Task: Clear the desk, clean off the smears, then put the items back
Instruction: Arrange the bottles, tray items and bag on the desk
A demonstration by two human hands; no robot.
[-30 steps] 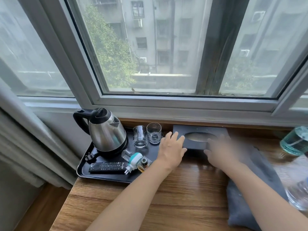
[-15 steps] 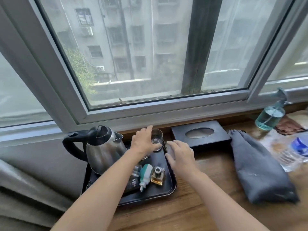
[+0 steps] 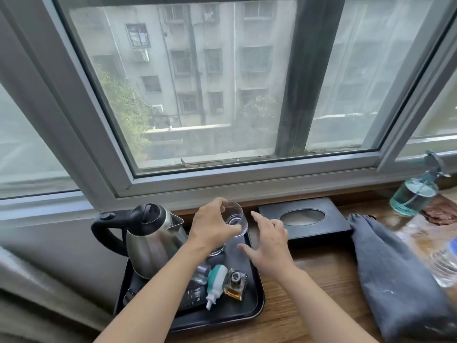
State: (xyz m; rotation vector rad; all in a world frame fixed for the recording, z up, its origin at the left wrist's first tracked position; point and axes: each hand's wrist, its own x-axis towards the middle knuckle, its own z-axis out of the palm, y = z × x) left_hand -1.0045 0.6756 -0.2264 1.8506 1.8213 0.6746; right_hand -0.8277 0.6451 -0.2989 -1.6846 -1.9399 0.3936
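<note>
The left hand (image 3: pixel 212 225) held a clear drinking glass (image 3: pixel 236 219), with the fingers and thumb curled round it. The glass was tipped on its side and lifted above the back of the black tray (image 3: pixel 254 303). The right hand (image 3: pixel 268 243) was just beside the glass with its fingers spread wide, and it held nothing. It hovered over the right edge of the tray.

Under the left wrist there seemed to be a second glass (image 3: pixel 217 251), but most of it was hidden. A shiny steel kettle (image 3: pixel 150 238) with a black handle stood on the left part of the tray. Near the front of the tray lay a small white and teal plug-in thing (image 3: pixel 216 280), a little square bottle of amber liquid (image 3: pixel 236 284), and a black remote control (image 3: pixel 194 294) partly under the left arm.

The tray sat on a wooden desk (image 3: pixel 316 293) below a big window (image 3: pixel 197 82). A black tissue box (image 3: pixel 303 217) stood just right of the tray. A gray cloth (image 3: pixel 393 276) lay beside the box. Farther right were a spray bottle of blue liquid (image 3: pixel 414 196) and a blurry plastic water bottle (image 3: pixel 445 263).
</note>
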